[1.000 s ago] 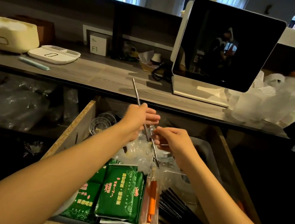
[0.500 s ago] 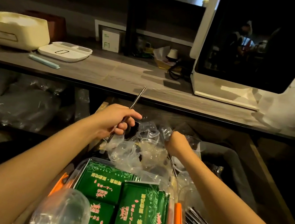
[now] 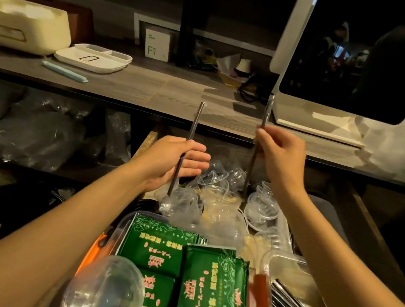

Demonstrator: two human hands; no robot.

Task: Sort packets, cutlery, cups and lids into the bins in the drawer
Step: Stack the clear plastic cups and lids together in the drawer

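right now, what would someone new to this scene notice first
Probably the two hands raised over the open drawer, the left hand and the right hand each holding one metal chopstick nearly upright. Below them, green packets fill a clear bin at the near end, with a heap of clear plastic cups behind. A big dark screen stands on the counter at upper right.

There is one view only, from the person's head, looking forward and down into the open drawer at close range. The counter runs across at 12 o'clock. The wide lens bends the edges, and the shelf at 9 o'clock is perhaps too dark to read.
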